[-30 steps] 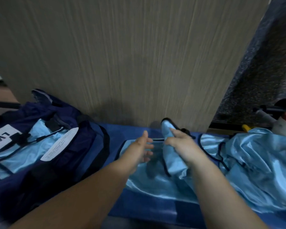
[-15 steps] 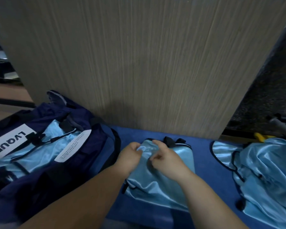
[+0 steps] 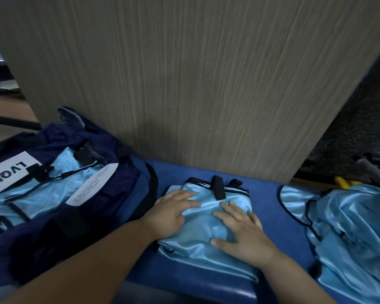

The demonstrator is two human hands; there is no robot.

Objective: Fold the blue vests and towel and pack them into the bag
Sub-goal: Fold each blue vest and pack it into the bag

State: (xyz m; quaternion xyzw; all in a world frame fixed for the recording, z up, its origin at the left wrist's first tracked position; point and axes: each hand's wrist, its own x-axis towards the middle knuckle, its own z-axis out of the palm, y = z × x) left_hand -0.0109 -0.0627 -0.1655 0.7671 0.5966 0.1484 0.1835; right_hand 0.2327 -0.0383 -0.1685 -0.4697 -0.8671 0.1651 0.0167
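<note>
Some light-blue fabric (image 3: 53, 185) is already in the bag (image 3: 123, 189) at left, probably vests. Left hand (image 3: 171, 216) and right hand (image 3: 244, 235), grip spread flat, press a folded vest (image 3: 195, 249) on the table (image 3: 272, 216). The crumpled pile (image 3: 349, 227) at right is still unfolded.

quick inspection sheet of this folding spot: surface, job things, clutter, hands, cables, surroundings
surface: blue padded surface, partly bare.
job's things: folded vest flat at centre; navy bag open at left, light-blue fabric inside; loose vest pile unfolded at right.
clutter: yellow object behind the pile, too small to identify.
grippers: left hand and right hand both flat on the folded vest, fingers straight.
cables: nothing seen; only a black drawcord on the bag.
surroundings: wood-grain panel upright behind; dark speckled floor at right.
</note>
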